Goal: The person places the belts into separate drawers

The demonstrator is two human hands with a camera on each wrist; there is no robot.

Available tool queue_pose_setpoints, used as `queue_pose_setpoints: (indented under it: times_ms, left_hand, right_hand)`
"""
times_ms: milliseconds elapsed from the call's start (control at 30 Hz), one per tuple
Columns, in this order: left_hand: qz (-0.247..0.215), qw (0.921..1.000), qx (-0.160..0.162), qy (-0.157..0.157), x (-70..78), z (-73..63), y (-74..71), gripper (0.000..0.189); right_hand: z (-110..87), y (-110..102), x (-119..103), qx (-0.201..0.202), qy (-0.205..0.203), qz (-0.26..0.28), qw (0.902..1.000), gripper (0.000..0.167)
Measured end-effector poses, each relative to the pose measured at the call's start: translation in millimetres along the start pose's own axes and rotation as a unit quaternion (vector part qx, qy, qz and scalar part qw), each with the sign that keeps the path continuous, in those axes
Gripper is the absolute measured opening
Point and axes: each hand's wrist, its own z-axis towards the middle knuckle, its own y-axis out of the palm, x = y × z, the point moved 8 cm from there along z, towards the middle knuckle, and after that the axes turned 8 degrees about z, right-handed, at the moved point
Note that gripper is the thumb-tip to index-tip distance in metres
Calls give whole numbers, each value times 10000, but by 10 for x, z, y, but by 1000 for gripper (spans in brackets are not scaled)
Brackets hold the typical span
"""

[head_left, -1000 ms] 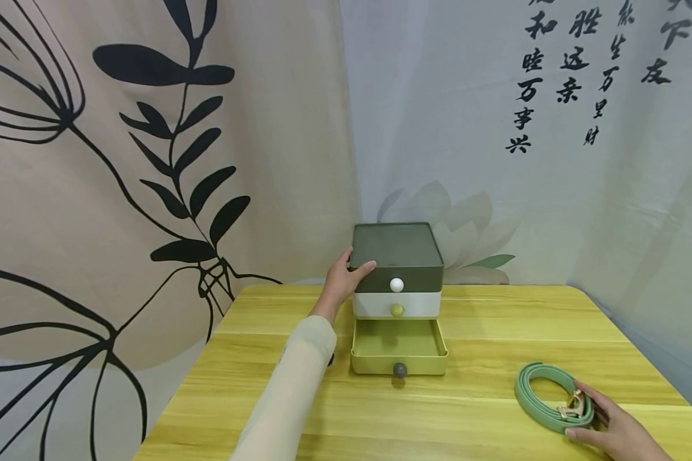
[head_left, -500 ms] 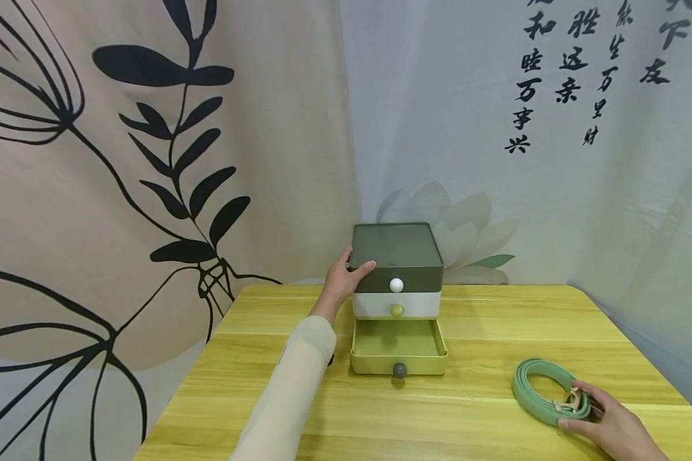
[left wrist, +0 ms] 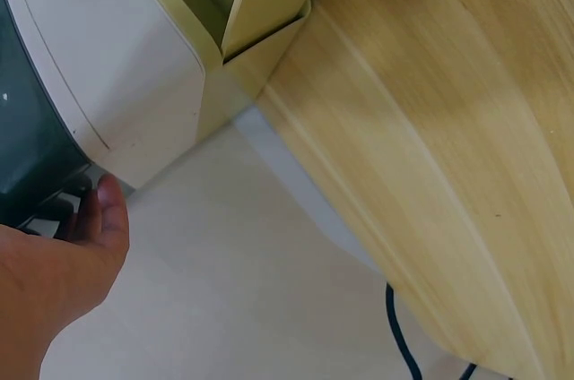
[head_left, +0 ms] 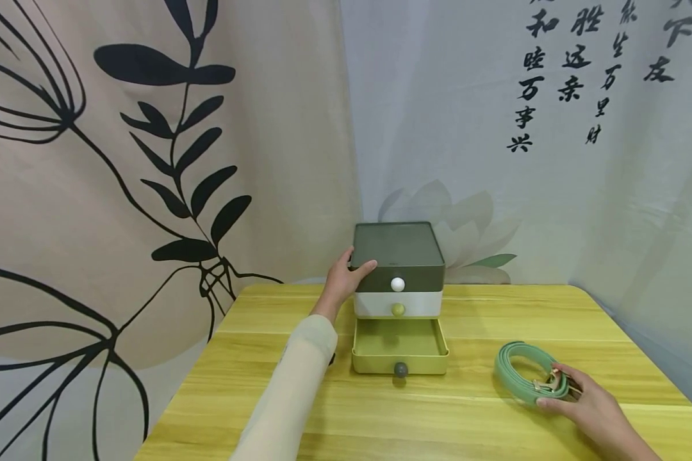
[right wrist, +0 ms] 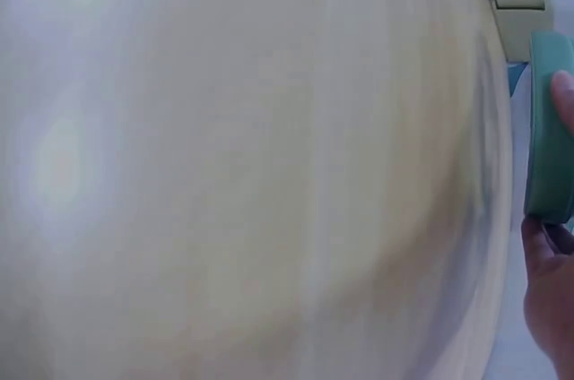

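A small desktop drawer unit (head_left: pixel 399 246) stands near the table's far edge, dark green on top, white in the middle. Its lowest drawer, the yellow-green one (head_left: pixel 400 364), is pulled out, and nothing shows inside. My left hand (head_left: pixel 341 282) grips the unit's upper left corner, thumb at the front top edge, fingers along the side; in the left wrist view the fingertips are partly hidden behind the dark green part. A coiled pale green belt (head_left: pixel 516 379) with a gold buckle is pinched in my right hand (head_left: pixel 591 400), above the table at the right.
The wooden table (head_left: pixel 467 422) reaches toward me, with rounded far corners. A printed cloth backdrop (head_left: pixel 288 160) hangs right behind it. Dark cable-like lines (left wrist: pixel 401 335) show past the table edge in the left wrist view.
My right hand has carried the belt left and slightly away from me, toward the drawer unit. The left hand has kept its place on the unit's corner.
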Motion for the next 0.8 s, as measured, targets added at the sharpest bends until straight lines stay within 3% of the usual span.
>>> queue_pose_setpoints:
  times_ms: [333, 800]
  left_hand:
    - [-104, 9999, -31, -21, 17, -18, 0, 89]
    - [-114, 9999, -32, -36, 16, -18, -1, 88]
  right_hand:
    - [85, 64, -341, 153, -414, 206, 9988, 100]
    - [223, 160, -617, 11, -521, 435, 9977, 101]
